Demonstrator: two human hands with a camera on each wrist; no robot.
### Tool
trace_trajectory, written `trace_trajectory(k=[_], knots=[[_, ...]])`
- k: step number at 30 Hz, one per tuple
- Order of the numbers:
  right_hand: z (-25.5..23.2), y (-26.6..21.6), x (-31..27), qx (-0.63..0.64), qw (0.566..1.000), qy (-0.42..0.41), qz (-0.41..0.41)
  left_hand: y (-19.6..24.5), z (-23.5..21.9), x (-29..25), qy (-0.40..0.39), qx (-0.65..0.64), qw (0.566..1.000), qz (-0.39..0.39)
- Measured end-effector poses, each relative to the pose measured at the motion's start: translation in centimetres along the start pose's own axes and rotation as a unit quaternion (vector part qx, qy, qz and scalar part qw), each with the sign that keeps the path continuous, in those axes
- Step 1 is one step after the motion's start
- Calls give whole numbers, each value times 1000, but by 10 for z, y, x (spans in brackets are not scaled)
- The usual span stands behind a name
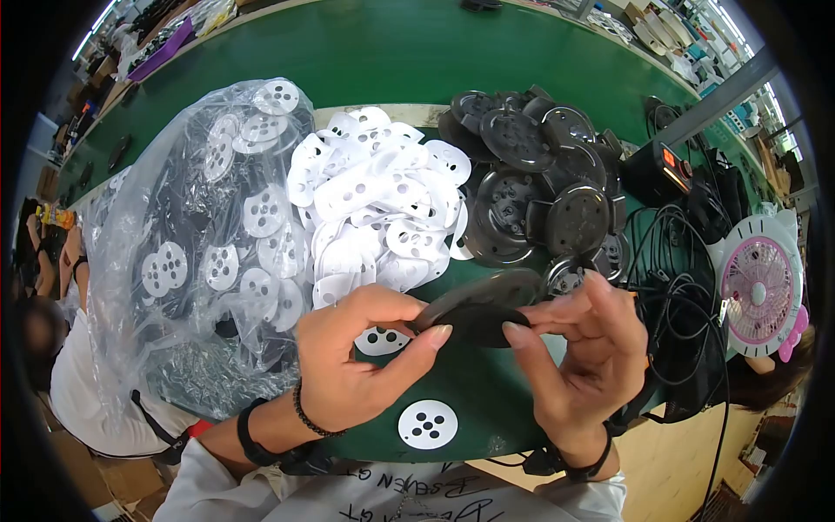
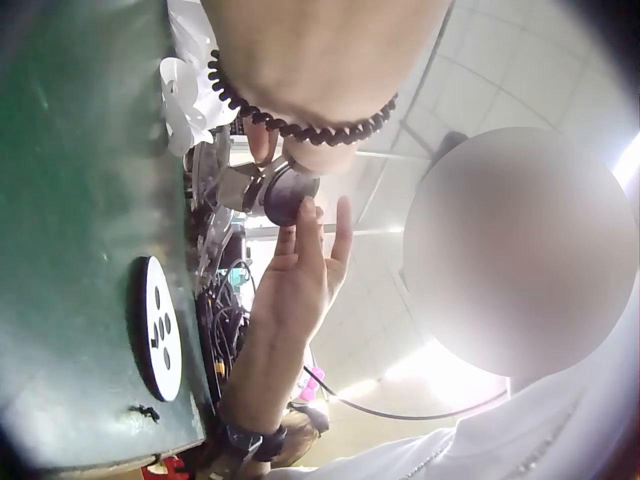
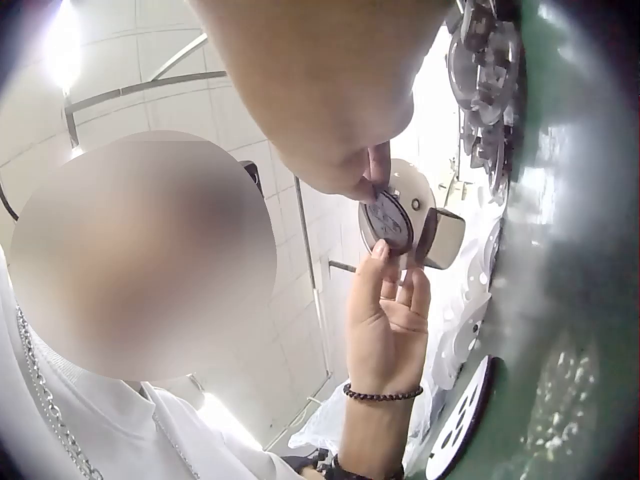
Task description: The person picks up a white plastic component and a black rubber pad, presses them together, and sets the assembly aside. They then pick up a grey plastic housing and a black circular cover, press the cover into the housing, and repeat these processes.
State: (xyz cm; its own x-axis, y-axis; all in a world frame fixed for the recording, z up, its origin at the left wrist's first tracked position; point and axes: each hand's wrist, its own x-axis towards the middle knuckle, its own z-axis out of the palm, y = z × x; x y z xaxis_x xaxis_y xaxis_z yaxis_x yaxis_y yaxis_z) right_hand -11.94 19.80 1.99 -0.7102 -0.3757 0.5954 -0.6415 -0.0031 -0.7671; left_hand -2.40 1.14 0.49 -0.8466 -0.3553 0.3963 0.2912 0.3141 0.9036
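Observation:
Both hands hold up a round, glossy black plastic part (image 1: pixel 478 324) over the near side of the table. My left hand (image 1: pixel 365 344) pinches one side of it between thumb and fingers. At the other side, my right hand (image 1: pixel 591 348) grips the rim with thumb and fingertips. In the right wrist view, a dark, flat round face (image 3: pixel 387 222) of the part shows faint markings, and a raised bracket stands behind it. Below the hands lies a white disc (image 1: pixel 428 424) with several dark holes. Another white holed piece (image 1: pixel 380 341) lies partly hidden behind the left hand.
Beyond the hands is a heap of white holed pieces (image 1: pixel 383 191). A clear plastic bag (image 1: pixel 183 209) with more of them is at left. Black round parts (image 1: pixel 513 139) are piled at right. Further right are tangled cables (image 1: pixel 678 296), a black box (image 1: pixel 659 178) and a pink-and-white fan (image 1: pixel 758 287).

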Motion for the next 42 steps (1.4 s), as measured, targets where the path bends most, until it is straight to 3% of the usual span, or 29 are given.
trace_trajectory(k=[7,9,16,18,27,34,36,40,42], knots=[[0,3,1,20,999,17,-42,2,2,-1,-9,-2,1000,-27],[-1,3,1,8,998,3,-60,6,0,0,-58,2,996,-72],[0,4,1,1,998,21,-65,9,0,1,-80,-38,991,-98],[2,5,0,11,998,44,-33,9,1,0,-80,-78,986,-123],[-3,0,0,-41,996,11,-77,11,0,3,-93,-90,977,-169],[-3,1,-1,-40,996,9,-73,10,0,3,-93,-93,975,-178],[-1,3,-2,-11,999,41,-15,7,-1,0,-102,-94,979,-150],[-4,6,-3,-10,999,26,-18,9,-1,0,-105,-103,979,-142],[-6,6,1,-126,989,20,-80,9,1,-2,-99,-138,974,-151]])
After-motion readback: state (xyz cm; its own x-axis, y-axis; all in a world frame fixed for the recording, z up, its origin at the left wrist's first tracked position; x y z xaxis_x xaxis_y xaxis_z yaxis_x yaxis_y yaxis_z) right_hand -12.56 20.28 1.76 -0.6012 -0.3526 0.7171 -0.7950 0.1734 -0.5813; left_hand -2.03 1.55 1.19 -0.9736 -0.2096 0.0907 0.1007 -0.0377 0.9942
